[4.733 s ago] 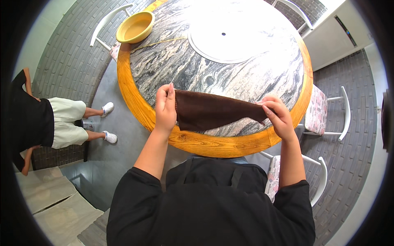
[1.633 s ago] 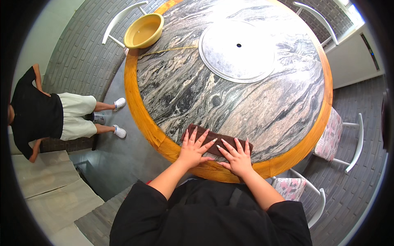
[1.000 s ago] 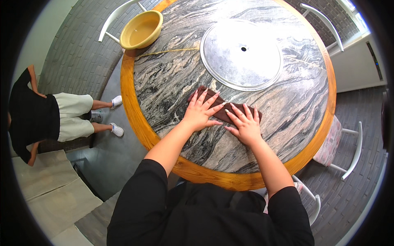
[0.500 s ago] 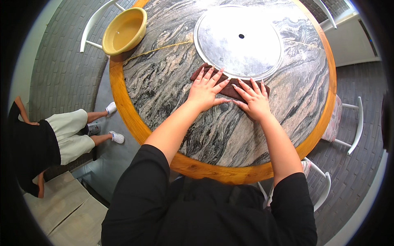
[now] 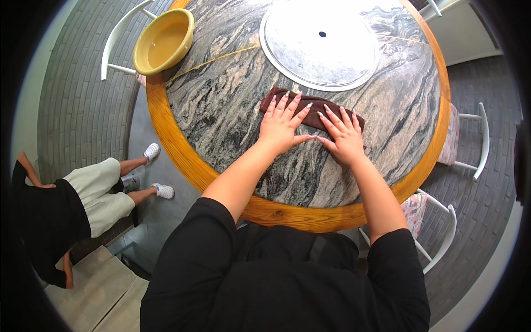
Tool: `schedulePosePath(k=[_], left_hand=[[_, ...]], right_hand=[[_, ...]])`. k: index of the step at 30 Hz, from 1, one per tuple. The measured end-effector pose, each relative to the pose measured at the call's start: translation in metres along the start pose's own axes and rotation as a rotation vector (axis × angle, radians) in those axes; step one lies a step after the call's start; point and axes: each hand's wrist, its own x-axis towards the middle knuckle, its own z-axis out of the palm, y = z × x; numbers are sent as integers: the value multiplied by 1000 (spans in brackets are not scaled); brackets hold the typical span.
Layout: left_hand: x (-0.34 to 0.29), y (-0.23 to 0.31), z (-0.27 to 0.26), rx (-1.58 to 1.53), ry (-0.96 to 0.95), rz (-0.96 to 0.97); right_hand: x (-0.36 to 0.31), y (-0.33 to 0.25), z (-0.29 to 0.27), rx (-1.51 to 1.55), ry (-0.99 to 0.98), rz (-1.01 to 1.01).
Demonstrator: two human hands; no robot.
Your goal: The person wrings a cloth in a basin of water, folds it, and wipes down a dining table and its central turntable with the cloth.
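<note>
A folded dark brown cloth (image 5: 314,115) lies on the grey, black and pink marbled tabletop (image 5: 221,122). My left hand (image 5: 278,130) rests flat on its left part, fingers spread. On the right part, my right hand (image 5: 344,138) presses down flat, fingers spread too. The two thumbs point inward and their tips nearly meet just below the cloth. Beyond the cloth, separated by a narrow strip of stone, is a round silvery metal disc (image 5: 315,61) with a small dark hole in it.
An orange-brown wooden rim (image 5: 310,219) edges the round table. At its far left stands a yellow basin (image 5: 178,26). White-framed chairs (image 5: 482,138) surround the table. On the left, a person (image 5: 52,221) in a black top and pale shorts has hands at the hips.
Both hands have drawn the cloth slightly toward me, away from the metal disc, so a gap now shows between them. My view has shifted a little.
</note>
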Motion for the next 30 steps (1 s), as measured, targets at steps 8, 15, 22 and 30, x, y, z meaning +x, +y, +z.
schedulePosePath(k=[8,15,22,30], left_hand=[[-54,4,-6,-87,-3,91],[-113,13,-11,-110,1,118],[-170,27,-8,-72,4,64],[-205,32,-6,-101,-14,46]], right_hand=[[-54,-57,3,17,12,69],[-100,-103,11,63,13,84],[-129,-133,15,101,30,50],[-155,-168,28,109,50,81]])
